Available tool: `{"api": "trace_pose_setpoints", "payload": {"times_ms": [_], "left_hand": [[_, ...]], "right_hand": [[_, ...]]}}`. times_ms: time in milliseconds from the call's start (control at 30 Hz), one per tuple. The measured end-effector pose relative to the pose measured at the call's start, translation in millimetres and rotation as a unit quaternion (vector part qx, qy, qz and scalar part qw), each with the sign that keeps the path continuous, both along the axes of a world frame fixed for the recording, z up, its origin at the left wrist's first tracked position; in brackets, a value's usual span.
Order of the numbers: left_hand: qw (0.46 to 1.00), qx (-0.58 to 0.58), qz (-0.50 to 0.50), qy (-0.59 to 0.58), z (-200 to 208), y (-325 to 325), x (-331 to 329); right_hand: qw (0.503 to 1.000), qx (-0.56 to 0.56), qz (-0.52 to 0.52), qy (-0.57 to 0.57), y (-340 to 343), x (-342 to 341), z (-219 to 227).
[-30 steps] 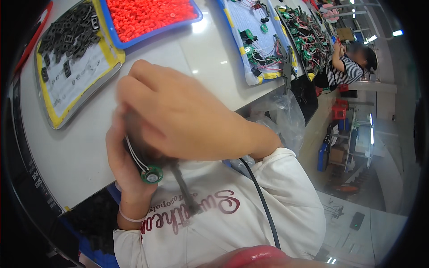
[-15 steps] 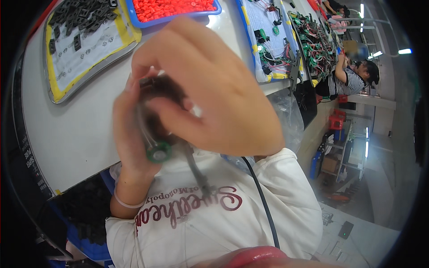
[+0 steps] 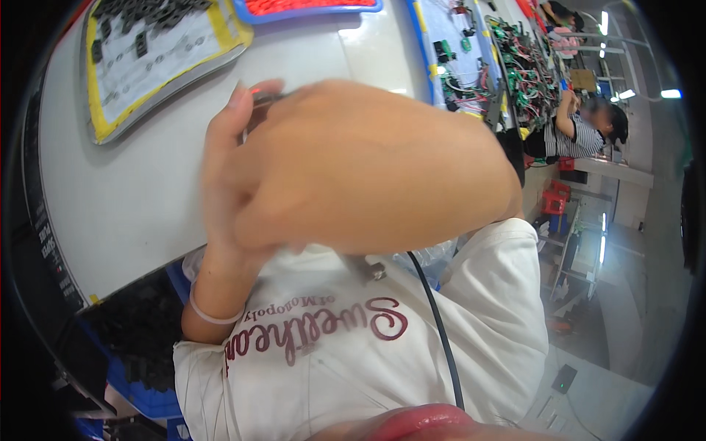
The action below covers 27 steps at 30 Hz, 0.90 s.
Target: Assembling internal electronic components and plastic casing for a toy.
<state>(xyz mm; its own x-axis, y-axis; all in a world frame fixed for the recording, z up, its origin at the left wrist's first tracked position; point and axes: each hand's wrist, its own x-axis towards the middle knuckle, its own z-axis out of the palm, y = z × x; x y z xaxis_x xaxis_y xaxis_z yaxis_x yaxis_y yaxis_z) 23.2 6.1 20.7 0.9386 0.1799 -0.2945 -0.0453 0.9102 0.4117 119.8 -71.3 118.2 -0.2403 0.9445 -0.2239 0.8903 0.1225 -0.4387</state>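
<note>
Right hand [image 3: 368, 169] has turned over since the earlier frame and, in the head view, covers most of the dark part [image 3: 260, 110]. Left hand [image 3: 224, 165]: grip curled around the part, which sits between both hands, in front of the bench [image 3: 132, 198]. Right grip: opening and contact hidden; cannot tell. Brace the part with the left; turn the right wrist smoothly, without squeezing.

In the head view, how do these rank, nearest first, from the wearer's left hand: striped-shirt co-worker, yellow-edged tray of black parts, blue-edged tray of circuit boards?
From the left hand:
1. Black-parts tray: ahead, slightly left.
2. Circuit-board tray: ahead, right.
3. Striped-shirt co-worker: far right.
</note>
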Motion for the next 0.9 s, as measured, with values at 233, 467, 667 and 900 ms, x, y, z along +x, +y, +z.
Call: {"api": "trace_pose_setpoints", "payload": {"times_ms": [233,467,667,900], "left_hand": [[0.996,0.022,0.082,0.018,14,-1,0],[0.993,-0.113,0.019,0.018,0,7,7],[0.991,-0.121,0.048,0.019,-1,2,5],[0.994,-0.092,0.032,-0.038,-2,3,0]], "right_hand": [[0.99,0.109,-0.037,0.083,5,7,-13],[0.99,0.065,-0.115,0.049,9,2,-11],[0.984,0.095,-0.132,0.078,8,2,-12],[0.896,0.166,-0.383,0.152,-1,18,-13]]}}
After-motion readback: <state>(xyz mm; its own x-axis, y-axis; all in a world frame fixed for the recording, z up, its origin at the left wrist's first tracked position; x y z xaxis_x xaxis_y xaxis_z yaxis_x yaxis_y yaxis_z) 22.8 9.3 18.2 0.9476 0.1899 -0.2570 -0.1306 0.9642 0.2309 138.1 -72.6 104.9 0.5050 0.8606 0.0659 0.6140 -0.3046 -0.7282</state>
